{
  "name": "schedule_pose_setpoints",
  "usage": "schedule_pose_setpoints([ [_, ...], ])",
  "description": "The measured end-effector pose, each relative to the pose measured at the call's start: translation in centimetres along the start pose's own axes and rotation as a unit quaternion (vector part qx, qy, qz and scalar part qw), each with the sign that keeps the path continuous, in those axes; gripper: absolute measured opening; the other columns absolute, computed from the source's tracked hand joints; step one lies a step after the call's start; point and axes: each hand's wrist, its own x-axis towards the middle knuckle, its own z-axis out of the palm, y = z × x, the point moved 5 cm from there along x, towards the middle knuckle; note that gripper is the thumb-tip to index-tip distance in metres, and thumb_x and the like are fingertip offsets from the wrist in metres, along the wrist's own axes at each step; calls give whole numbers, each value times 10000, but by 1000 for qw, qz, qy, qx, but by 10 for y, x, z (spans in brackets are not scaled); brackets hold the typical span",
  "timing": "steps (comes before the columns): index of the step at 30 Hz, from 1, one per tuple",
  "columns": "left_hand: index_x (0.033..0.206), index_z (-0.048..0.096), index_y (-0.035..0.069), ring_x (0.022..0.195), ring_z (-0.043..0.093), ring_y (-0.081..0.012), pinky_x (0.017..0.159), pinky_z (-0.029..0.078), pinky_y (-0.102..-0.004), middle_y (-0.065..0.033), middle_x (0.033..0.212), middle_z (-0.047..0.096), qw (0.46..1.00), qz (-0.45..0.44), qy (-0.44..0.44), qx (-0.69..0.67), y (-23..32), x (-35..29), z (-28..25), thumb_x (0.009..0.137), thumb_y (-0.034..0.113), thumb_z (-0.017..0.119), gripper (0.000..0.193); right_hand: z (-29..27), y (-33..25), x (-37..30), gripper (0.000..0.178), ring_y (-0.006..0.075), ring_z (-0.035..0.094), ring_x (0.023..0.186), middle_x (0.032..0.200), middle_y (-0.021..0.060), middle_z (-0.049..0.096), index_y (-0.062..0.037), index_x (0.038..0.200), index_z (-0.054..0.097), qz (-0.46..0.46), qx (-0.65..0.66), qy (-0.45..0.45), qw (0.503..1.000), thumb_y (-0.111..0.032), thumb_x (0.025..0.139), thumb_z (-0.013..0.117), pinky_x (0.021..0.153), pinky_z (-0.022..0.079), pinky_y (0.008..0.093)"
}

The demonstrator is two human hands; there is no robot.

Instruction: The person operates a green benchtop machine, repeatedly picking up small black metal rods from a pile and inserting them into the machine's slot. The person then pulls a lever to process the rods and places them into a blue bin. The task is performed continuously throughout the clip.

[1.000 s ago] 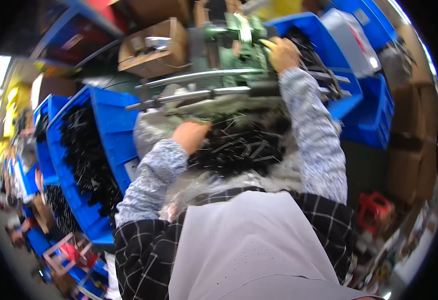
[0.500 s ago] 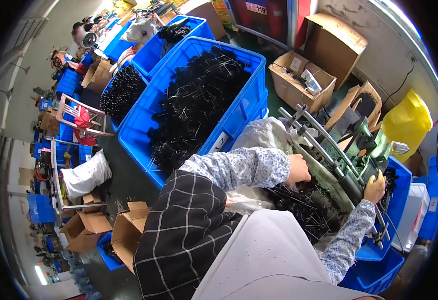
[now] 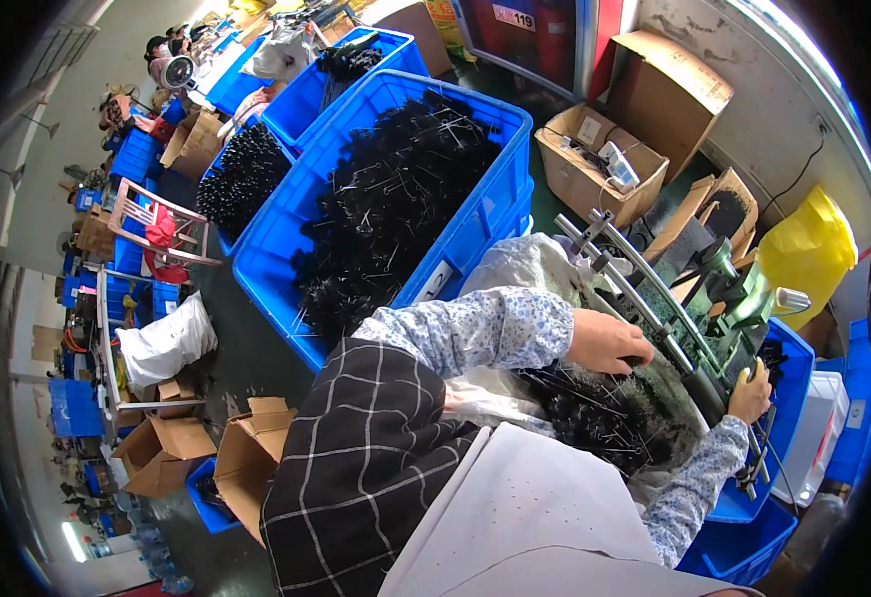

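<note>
My left hand point(image 3: 610, 341) reaches over the sloping green-grey bed of a bench machine point(image 3: 689, 373). Its fingers are bent and drawn together; whatever they hold, if anything, is too small to make out. Just below it lies a heap of black bristle brushes with thin wire stems point(image 3: 605, 423). At the machine's right side, my right hand point(image 3: 750, 391) is closed near the end of the dark roller point(image 3: 704, 396), and what sits inside its fingers is hidden. Metal rods point(image 3: 645, 313) run along the machine between the two hands.
A big blue crate point(image 3: 510, 149) full of black wire-stemmed brushes stands to the left. Beyond the machine are open cardboard boxes point(image 3: 595, 164) and a yellow bag point(image 3: 809, 254). Blue bins point(image 3: 749, 547) sit at lower right; a pink chair point(image 3: 157, 229) stands far left.
My left hand has moved right and slightly down, further over the machine bed. My right hand has lowered a little and stays beside the machine's right end.
</note>
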Motion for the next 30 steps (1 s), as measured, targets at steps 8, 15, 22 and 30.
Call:
schedule_pose_setpoints([
  [8, 992, 557, 42, 735, 570, -222, 685, 464, -365, -116, 861, 574, 988, 46, 51, -137, 18, 21, -32, 849, 191, 609, 213, 20, 51, 32, 233, 333, 583, 914, 1009, 144, 617, -64, 1034, 620, -69, 114, -15, 991, -168, 873, 487, 770, 450, 405],
  [15, 931, 545, 31, 772, 605, -196, 723, 492, -311, -89, 842, 594, 969, 60, 105, -217, 21, 42, -13, 761, 32, 631, 190, -48, 118, 12, 280, 340, 569, 969, 1091, 162, 586, -60, 1142, 571, 54, -41, 74, 995, -163, 899, 477, 837, 444, 400],
  [22, 981, 510, 47, 798, 622, -271, 715, 494, -359, -119, 843, 592, 967, 80, 168, -177, 25, 76, 24, 779, 41, 609, 225, -127, -106, -92, 336, 261, 573, 999, 1123, 149, 597, 5, 1194, 518, -95, 479, -260, 833, -58, 864, 501, 878, 418, 305],
  [30, 1189, 418, 34, 1003, 551, -308, 837, 457, -383, -172, 1109, 513, 996, -47, 69, 13, -36, 23, 37, 778, 156, 662, 493, -84, -51, -41, 258, 270, 616, 779, 861, 91, 625, -109, 1050, 627, -15, 120, 89, 989, -100, 820, 511, 674, 483, 376],
])
